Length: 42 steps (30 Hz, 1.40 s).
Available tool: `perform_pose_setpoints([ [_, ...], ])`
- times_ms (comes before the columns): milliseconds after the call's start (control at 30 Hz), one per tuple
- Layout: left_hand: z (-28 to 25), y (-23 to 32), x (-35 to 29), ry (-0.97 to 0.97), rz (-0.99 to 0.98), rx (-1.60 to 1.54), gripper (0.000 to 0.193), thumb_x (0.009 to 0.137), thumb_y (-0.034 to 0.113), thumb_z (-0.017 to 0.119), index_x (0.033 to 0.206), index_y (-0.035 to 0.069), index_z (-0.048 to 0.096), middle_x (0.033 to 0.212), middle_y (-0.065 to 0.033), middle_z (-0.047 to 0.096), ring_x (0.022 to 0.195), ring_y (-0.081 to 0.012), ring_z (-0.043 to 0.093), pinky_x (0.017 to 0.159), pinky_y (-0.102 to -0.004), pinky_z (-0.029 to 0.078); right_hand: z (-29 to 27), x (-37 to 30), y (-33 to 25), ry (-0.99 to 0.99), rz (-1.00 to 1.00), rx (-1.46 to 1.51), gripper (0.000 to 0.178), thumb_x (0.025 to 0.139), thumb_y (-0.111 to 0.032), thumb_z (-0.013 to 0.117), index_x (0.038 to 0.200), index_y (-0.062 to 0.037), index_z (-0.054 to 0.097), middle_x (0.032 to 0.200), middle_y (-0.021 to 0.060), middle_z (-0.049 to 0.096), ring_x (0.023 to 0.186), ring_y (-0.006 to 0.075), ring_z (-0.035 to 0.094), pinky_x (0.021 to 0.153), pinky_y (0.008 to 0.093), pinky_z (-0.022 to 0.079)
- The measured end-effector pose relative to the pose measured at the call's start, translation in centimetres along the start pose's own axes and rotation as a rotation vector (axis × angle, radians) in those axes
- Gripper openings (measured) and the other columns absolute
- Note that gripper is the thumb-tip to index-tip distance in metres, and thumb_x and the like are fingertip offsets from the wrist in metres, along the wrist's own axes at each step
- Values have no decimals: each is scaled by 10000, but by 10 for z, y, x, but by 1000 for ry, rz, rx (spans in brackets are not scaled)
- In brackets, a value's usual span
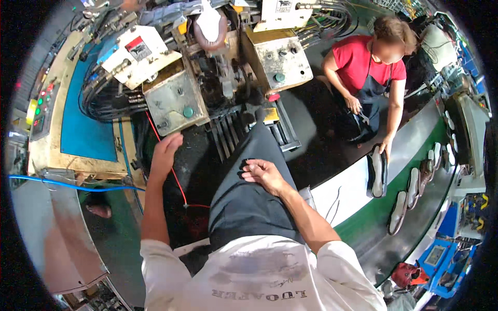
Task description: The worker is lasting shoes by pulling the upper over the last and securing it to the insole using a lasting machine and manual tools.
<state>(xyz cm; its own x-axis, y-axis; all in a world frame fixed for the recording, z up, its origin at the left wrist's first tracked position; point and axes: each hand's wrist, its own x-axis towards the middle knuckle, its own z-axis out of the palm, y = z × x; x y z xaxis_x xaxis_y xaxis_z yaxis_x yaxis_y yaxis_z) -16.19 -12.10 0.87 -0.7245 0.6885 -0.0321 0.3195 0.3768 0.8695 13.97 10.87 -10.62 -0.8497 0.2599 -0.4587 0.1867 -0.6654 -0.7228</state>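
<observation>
Left of centre in the frame, the left hand (167, 151) is open and outstretched near a metal control box (171, 106) with a green button (188, 112). At centre, the right hand (264, 175) is loosely open over dark trousers (249, 207). At top centre, a brown-and-white shoe (209, 28) sits on the machine (220, 78).

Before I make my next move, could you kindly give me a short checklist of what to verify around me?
1. Left grip empty: ok, nothing visible in it, beside the left control box.
2. Right grip empty: cannot tell, the fingers are partly curled above the dark trousers.
3. Brown-and-white shoe piece secured on the machine: cannot tell from this angle.
4. Co-worker apart from the machine: ok, off to the right, touching a dark shoe.
5. Red line away from the legs: not ok, it appears to run up to the trousers.
</observation>
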Motion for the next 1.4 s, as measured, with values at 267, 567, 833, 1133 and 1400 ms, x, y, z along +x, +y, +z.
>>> perform_pose_setpoints([
  [267, 26, 93, 185, 18, -53, -546, 725, 1139, 553, 536, 1589, -15, 507, 1467, -219, 683, 1379, -302, 647, 1241, -464, 396, -8, -2, 2, -25, -3, 107, 488, 1137, -190, 628, 1523, 90, 525, 1315, 199, 703, 1119, 282, 755, 1021, 414, 639],
  [567, 77, 142, 265, -152, -314, -1074, 569, 1090, 470, 676, 1481, 60, 621, 1422, -110, 722, 1281, -276, 689, 1153, -475, 524, -16, 1, 0, -65, -5, 254, 453, 1145, -190, 616, 1519, 54, 541, 1324, 183, 703, 1142, 291, 746, 1023, 433, 638],
  [833, 65, 156, 179, -250, 190, -959, 619, 1089, 407, 673, 1552, 36, 496, 1350, -113, 690, 1225, -233, 706, 1039, -409, 605, 29, -9, -93, 23, -398, -121, 613, 1175, -393, 544, 1649, -15, 454, 1555, 155, 597, 1256, 224, 695, 1059, 376, 589],
  [1133, 137, 152, 32, -248, 210, -938, 881, 1032, 408, 607, 1727, 20, 228, 1652, -151, 406, 1508, -285, 449, 1237, -440, 402, 85, -57, -162, 25, -695, -347, 1216, 896, -153, 924, 1761, -7, 82, 1764, 213, 263, 1625, 271, 289, 1326, 411, 245],
  [1400, 46, 154, -24, 37, 618, 296, 652, 1035, 232, 745, 1579, -39, 506, 1613, -217, 539, 1516, -377, 491, 1268, -510, 374, 17, -104, -112, -272, -352, -661, 944, 932, -277, 827, 1711, -65, 339, 1584, 187, 570, 1440, 294, 549, 1204, 405, 446],
])
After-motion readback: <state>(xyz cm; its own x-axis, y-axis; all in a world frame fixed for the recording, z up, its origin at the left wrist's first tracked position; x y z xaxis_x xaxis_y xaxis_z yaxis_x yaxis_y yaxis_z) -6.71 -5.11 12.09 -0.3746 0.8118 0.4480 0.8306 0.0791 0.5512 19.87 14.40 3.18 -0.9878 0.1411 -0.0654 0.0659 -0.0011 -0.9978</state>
